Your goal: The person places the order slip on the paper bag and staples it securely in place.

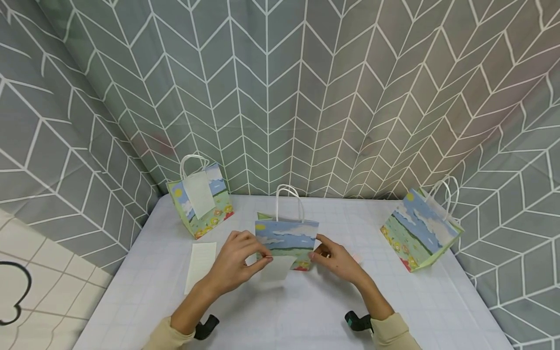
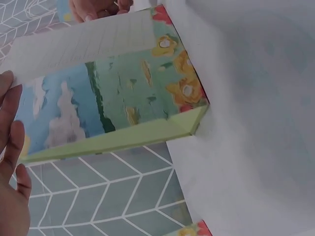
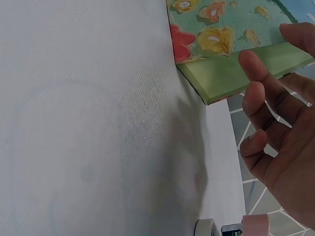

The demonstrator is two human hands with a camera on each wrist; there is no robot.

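A paper gift bag (image 1: 286,236) printed with sky, meadow and flowers stands mid-table, its white handles up. My left hand (image 1: 240,257) pinches a white lined card (image 1: 273,272) between thumb and fingers. In the left wrist view, the card (image 2: 83,46) lies over part of the bag's front (image 2: 133,93). My right hand (image 1: 334,260) holds the bag's right edge, thumb at the front. In the right wrist view, the right hand's fingers (image 3: 261,105) are loosely bent by the bag's green side (image 3: 231,73); their exact contact is unclear.
A similar bag with a white card on its front (image 1: 199,194) stands at back left. Another flowered bag (image 1: 420,231) is at the right. A white lined sheet (image 1: 201,265) lies left of my hand. Beside my right hand is a small pink item (image 3: 256,225) with a white roll.
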